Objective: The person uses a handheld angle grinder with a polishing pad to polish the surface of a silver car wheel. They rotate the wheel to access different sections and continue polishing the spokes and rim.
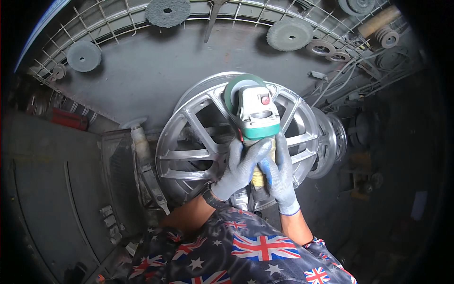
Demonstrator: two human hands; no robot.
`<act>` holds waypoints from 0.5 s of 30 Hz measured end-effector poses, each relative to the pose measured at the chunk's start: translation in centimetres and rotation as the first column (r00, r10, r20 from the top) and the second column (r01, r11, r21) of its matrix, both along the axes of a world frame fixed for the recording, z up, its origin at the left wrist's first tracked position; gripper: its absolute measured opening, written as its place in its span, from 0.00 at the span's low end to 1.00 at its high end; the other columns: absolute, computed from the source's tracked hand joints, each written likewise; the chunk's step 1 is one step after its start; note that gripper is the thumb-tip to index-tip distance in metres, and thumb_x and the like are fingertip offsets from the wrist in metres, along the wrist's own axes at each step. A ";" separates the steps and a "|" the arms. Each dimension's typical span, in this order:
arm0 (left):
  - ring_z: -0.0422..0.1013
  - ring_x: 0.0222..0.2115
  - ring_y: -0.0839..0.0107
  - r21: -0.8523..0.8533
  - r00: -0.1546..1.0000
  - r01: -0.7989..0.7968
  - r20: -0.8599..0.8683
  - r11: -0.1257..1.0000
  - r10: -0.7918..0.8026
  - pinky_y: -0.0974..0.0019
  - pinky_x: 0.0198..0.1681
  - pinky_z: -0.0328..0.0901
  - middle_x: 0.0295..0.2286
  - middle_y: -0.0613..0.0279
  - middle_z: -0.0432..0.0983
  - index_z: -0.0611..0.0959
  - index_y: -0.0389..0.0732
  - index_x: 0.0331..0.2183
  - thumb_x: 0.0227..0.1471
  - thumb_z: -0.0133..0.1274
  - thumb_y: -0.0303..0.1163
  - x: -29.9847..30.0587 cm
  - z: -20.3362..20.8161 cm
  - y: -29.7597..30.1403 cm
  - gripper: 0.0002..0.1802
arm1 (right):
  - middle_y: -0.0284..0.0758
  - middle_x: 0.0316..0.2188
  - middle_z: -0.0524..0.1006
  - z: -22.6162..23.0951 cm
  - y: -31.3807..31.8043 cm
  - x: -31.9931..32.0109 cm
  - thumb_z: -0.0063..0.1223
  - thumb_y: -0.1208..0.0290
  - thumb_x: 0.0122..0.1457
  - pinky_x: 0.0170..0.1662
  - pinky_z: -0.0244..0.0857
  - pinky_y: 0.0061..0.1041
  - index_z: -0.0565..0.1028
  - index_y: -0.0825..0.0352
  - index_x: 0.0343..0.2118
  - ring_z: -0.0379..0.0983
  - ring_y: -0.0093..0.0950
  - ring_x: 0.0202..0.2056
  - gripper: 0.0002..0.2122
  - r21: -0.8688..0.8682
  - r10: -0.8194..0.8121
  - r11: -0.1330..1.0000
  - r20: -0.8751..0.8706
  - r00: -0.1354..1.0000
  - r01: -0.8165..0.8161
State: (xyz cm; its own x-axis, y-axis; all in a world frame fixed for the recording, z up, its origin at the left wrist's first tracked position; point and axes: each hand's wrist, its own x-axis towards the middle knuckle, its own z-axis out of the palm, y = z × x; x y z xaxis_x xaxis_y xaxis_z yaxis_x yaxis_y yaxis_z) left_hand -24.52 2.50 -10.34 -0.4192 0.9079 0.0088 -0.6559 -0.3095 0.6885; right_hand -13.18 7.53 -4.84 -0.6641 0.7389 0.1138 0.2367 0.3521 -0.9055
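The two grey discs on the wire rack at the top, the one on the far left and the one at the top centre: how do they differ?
The left disc looks smaller and smooth-edged, while the centre disc looks larger with a rough, frayed rim. The left disc lies low at the wire rack's left end; the centre disc sits higher, cut off by the picture's top edge. Both are grey, round, with a centre hole, and far from the gloved hands.
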 end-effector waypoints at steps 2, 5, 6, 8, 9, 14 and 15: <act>0.73 0.42 0.77 -0.075 0.970 -0.030 -0.241 0.997 0.011 0.70 0.48 0.68 0.43 0.59 0.77 0.75 0.35 0.52 0.60 0.55 0.33 0.0 -1.0 0.5 0.20 | 0.49 0.63 0.61 0.2 -0.2 -0.2 0.53 0.70 0.63 0.65 0.51 0.32 0.50 0.76 0.67 0.58 0.34 0.63 0.34 -0.059 -0.019 0.998 -0.080 0.997 0.014; 0.73 0.42 0.78 -0.003 0.981 0.002 -0.196 1.000 -0.003 0.70 0.47 0.68 0.41 0.60 0.77 0.75 0.35 0.51 0.60 0.55 0.34 0.1 1.4 1.0 0.20 | 0.48 0.61 0.63 0.2 0.3 0.0 0.51 0.71 0.64 0.64 0.54 0.31 0.51 0.76 0.67 0.61 0.33 0.61 0.32 -0.219 -0.054 0.976 -0.181 0.982 0.013; 0.73 0.42 0.77 -0.024 0.978 0.020 -0.209 1.000 -0.025 0.70 0.47 0.68 0.41 0.60 0.77 0.75 0.35 0.51 0.60 0.55 0.34 -0.2 1.7 0.8 0.20 | 0.49 0.61 0.63 0.2 0.3 0.0 0.51 0.70 0.64 0.64 0.54 0.32 0.51 0.76 0.67 0.61 0.34 0.61 0.32 -0.215 -0.050 0.977 -0.179 0.983 0.011; 0.74 0.42 0.75 -0.026 0.988 0.042 -0.144 0.999 -0.045 0.70 0.47 0.68 0.42 0.59 0.77 0.75 0.35 0.51 0.60 0.55 0.35 -0.7 1.5 0.1 0.20 | 0.50 0.61 0.63 -0.2 -0.1 0.3 0.52 0.69 0.64 0.64 0.54 0.33 0.51 0.77 0.67 0.62 0.36 0.61 0.33 -0.090 -0.042 0.995 -0.089 0.995 0.034; 0.74 0.41 0.73 -0.003 0.997 0.045 -0.066 0.999 -0.045 0.69 0.47 0.69 0.41 0.59 0.77 0.75 0.34 0.51 0.60 0.56 0.35 -0.6 1.1 -0.1 0.21 | 0.51 0.61 0.63 -0.6 -0.1 0.5 0.52 0.69 0.63 0.64 0.54 0.33 0.51 0.77 0.67 0.61 0.37 0.61 0.33 0.116 0.002 0.993 0.024 1.000 -0.004; 0.68 0.52 0.67 0.261 0.346 -0.238 -0.877 0.935 0.333 0.62 0.53 0.67 0.52 0.50 0.65 0.77 0.40 0.52 0.63 0.50 0.26 -0.1 -1.9 -0.4 0.16 | 0.42 0.52 0.70 0.3 -0.1 -0.1 0.52 0.71 0.62 0.57 0.60 0.28 0.61 0.74 0.60 0.66 0.28 0.52 0.26 -0.265 -0.065 0.964 -0.178 0.982 0.016; 0.68 0.51 0.65 0.260 0.360 -0.229 -0.873 0.938 0.330 0.62 0.53 0.67 0.52 0.50 0.65 0.77 0.40 0.53 0.62 0.51 0.26 -0.4 -1.9 -0.4 0.17 | 0.41 0.50 0.70 0.2 -0.4 -0.3 0.52 0.71 0.62 0.56 0.60 0.28 0.61 0.73 0.59 0.66 0.27 0.51 0.25 -0.257 -0.079 0.966 -0.172 0.982 0.033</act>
State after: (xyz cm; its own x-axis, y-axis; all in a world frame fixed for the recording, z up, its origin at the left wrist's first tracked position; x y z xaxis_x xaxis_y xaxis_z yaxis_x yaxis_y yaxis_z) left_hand -24.90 2.09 -12.28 -0.3507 0.7142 0.6058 0.4578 -0.4336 0.7762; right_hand -13.52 7.18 -4.59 -0.6065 0.7944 0.0332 0.0747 0.0985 -0.9923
